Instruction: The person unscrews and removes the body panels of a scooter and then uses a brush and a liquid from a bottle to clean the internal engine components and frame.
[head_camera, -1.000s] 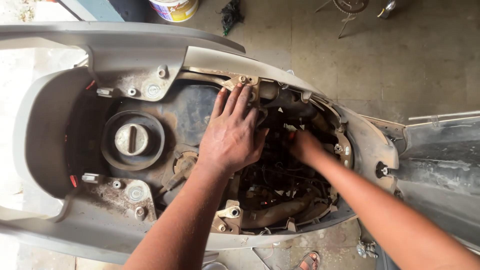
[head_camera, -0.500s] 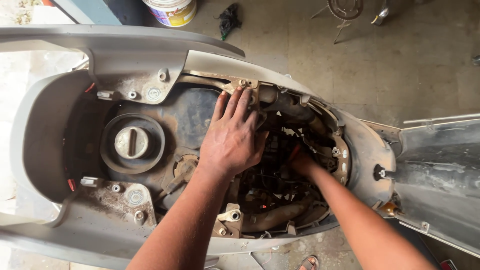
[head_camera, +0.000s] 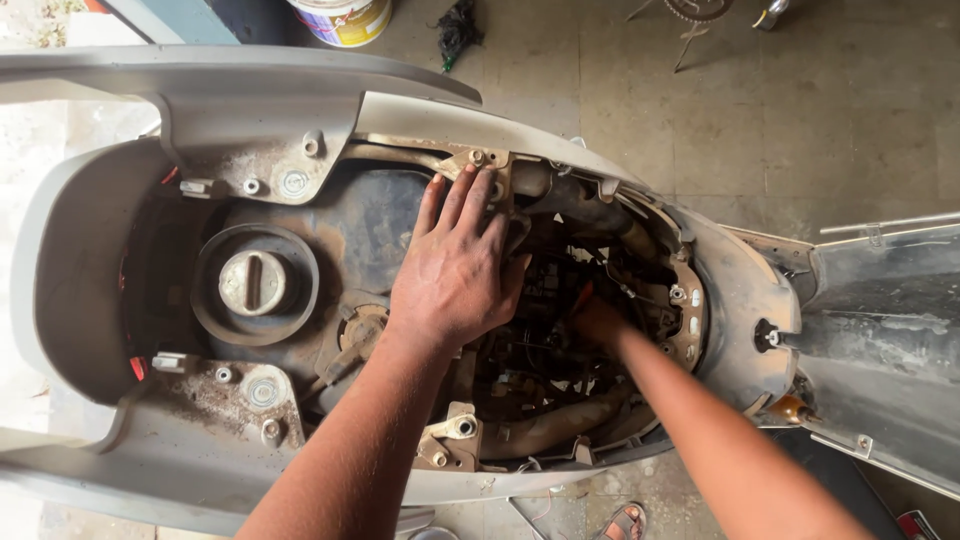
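1. The left hand lies flat, fingers spread and holding nothing, on the dark fuel tank inside the open scooter body.
2. The right hand reaches down into the engine bay; its fingers are hidden, so I cannot tell their grip.
3. The round filler cap sits left of the hands.
4. A paint bucket stands on the floor beyond.

Left hand lies palm down, fingers straight and close together, pointing to the far side; forearm runs back to the near edge. Right hand sits lower, mostly hidden, fingers curled out of sight; right forearm enters from the near right corner.
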